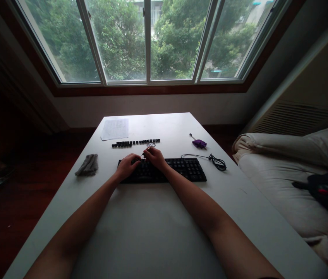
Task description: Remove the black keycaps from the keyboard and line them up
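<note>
Two bare forearms reach across a white bench point(152, 232) to a black keyboard point(181, 169) lying mid-bench, the left hand point(127, 166) pressing flat on its left end. The right hand point(155, 155) pinches a small wire keycap puller point(150, 146) over the top row; a straight, steady lift seems best. Beyond lie a row of keycaps point(136, 143) and a paper sheet point(115, 129).

Dim room, daylight from window point(148, 40) only; wide-angle bending at edges.
</note>
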`<state>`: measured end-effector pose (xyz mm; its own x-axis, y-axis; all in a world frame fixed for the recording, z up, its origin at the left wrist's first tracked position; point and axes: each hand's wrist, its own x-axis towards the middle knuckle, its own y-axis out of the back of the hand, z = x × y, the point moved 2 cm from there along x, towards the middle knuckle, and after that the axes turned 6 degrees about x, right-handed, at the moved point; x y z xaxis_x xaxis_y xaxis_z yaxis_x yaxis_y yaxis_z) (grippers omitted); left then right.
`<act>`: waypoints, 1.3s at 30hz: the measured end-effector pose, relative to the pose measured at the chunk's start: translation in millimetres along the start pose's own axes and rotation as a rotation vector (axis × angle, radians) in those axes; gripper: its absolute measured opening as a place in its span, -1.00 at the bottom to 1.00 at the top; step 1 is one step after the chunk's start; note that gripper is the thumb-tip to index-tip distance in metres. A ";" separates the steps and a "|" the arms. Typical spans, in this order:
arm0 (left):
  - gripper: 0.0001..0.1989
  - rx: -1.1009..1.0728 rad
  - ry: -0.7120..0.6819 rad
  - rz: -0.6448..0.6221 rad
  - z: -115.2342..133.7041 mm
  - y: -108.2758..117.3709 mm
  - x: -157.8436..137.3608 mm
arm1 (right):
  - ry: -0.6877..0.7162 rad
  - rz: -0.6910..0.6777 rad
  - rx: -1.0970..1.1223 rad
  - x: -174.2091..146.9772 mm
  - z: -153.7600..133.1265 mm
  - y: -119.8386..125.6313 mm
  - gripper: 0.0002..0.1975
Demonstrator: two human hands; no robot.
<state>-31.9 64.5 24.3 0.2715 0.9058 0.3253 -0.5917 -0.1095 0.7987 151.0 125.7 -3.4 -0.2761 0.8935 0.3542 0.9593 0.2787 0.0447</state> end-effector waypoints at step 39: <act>-0.72 -0.112 -0.030 0.062 -0.7 -2.7 -2.2 | -0.080 0.070 -0.070 1.9 1.2 3.6 -0.67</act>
<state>-31.5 63.1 21.1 0.2537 0.8859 0.3883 -0.6883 -0.1168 0.7160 153.8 128.8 -3.7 -0.2097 0.9359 0.2830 0.9773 0.1921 0.0888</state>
